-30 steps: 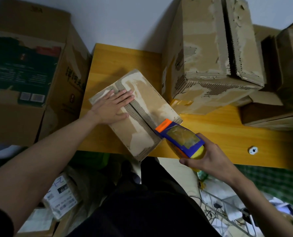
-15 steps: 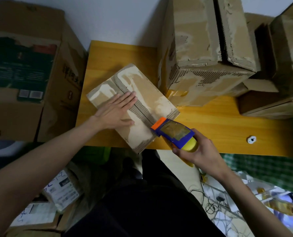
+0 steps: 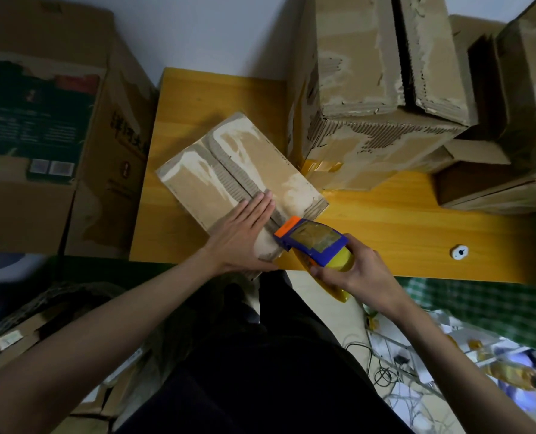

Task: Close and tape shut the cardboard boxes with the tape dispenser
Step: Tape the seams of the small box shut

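Left hand [image 3: 240,236] slid nearer tape dispenser [image 3: 312,241]; box [image 3: 229,170] pressed flat.

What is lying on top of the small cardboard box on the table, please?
The left hand presses flat on the small cardboard box over its closed flaps; the tape dispenser touches its near corner. The contents are hidden.

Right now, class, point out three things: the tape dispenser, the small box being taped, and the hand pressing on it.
tape dispenser [image 3: 313,242]: head view, on its blue body.
small box [image 3: 260,164]: head view, on its right top flap.
left hand [image 3: 241,236]: head view, on the back of the hand.
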The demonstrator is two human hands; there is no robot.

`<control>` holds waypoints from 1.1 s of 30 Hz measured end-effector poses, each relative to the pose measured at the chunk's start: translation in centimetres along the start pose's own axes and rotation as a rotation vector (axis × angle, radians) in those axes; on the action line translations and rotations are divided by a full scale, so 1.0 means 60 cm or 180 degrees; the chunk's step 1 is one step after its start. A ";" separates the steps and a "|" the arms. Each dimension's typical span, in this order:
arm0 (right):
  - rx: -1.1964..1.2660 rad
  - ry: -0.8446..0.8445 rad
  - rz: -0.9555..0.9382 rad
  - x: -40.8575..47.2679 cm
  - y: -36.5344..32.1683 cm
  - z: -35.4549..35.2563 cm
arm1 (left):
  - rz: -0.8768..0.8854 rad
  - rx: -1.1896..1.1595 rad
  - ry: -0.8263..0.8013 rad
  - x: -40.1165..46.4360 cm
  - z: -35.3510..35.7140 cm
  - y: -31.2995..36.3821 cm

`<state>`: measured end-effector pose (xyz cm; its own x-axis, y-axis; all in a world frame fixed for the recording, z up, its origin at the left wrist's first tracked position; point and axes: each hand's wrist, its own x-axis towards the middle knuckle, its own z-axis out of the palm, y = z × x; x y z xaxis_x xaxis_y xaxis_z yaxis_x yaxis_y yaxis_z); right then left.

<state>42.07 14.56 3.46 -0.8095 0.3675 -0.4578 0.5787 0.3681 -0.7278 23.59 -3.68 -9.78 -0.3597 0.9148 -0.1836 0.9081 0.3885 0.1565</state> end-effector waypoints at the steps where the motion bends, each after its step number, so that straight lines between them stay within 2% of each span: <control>1: -0.0006 -0.0027 0.0015 0.002 0.000 -0.001 | -0.0052 -0.0045 0.0060 0.000 0.003 0.005; 6: 0.0020 -0.0081 0.0000 0.025 -0.010 0.005 | -0.0242 -0.0120 0.0152 0.005 0.011 -0.002; 14: 0.0218 -0.0098 -0.0188 0.100 -0.064 0.036 | -0.0562 -0.0011 0.0079 0.025 -0.013 -0.098; 21: 0.0072 -0.0183 -0.0083 0.092 -0.060 0.025 | -0.0492 0.0007 0.0090 0.028 -0.011 -0.121; 27: 0.0190 -0.0039 0.0124 0.041 -0.017 -0.001 | -0.0494 0.0035 0.0112 0.029 -0.011 -0.127; 33: 0.0057 -0.0101 -0.0009 0.039 -0.022 -0.003 | -0.0386 0.0110 0.0232 0.025 -0.011 -0.121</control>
<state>39.45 15.08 3.44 -0.8141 0.3390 -0.4715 0.5747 0.3535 -0.7381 16.28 -5.04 -10.58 -0.4809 0.8674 -0.1279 0.8633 0.4939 0.1036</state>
